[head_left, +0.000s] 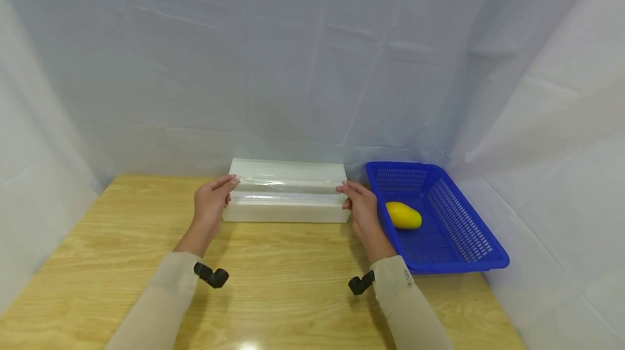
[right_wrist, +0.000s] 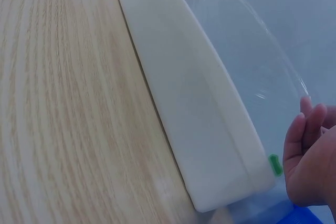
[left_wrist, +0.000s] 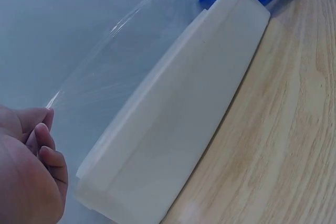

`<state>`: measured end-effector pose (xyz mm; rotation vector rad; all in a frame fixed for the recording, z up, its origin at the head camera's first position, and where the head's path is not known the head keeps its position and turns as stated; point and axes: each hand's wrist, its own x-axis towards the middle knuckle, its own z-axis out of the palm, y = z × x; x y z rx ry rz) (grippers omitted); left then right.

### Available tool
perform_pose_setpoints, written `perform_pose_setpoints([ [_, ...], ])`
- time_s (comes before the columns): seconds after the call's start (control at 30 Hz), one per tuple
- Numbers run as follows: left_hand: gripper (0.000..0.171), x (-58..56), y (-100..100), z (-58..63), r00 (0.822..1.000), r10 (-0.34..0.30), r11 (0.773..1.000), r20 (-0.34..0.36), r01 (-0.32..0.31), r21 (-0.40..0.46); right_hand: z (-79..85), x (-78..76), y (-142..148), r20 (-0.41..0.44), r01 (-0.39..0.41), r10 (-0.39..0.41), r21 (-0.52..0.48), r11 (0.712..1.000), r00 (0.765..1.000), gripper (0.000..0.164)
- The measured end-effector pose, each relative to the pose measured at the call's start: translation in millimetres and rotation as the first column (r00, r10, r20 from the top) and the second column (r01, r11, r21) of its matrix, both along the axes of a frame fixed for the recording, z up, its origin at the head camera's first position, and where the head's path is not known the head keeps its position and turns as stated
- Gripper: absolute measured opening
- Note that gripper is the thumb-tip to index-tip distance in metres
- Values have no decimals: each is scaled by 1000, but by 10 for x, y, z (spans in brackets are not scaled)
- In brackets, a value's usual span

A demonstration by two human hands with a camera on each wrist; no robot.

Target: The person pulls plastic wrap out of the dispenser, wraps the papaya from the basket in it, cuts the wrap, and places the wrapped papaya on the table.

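A sheet of clear plastic wrap (left_wrist: pixel 113 51) stretches up from a long white wrap dispenser (head_left: pixel 285 213) at the back of the wooden table. My left hand (head_left: pixel 210 203) pinches one corner of the film between thumb and fingers, above the dispenser's left end. At the right end my right hand (head_left: pixel 362 208) pinches the other corner. Between the two hands the film's edge is taut and shiny in the head view. In the right wrist view a small green piece (right_wrist: pixel 275 165) shows at the dispenser's end.
A blue plastic basket (head_left: pixel 459 267) stands to the right, close beside my right forearm. Inside it lies a yellow mango (head_left: pixel 404 216). White sheeting (head_left: pixel 293 57) hangs behind the wooden table (head_left: pixel 283 285) and along both sides.
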<state>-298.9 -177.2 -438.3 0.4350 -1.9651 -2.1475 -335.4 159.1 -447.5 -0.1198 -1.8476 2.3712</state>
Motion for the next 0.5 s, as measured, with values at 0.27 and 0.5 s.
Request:
perform_pose_setpoints([
  [0.27,44,-25,-11,57,1000,7,1000,4,-8,26,112,0,3,-4,-10,10,12,1000,1000,32],
  [0.5,38,-37,-34,130,1000,13,998,-19,-12,62,197,-15,6,-4,-12,12,24,1000,1000,36],
])
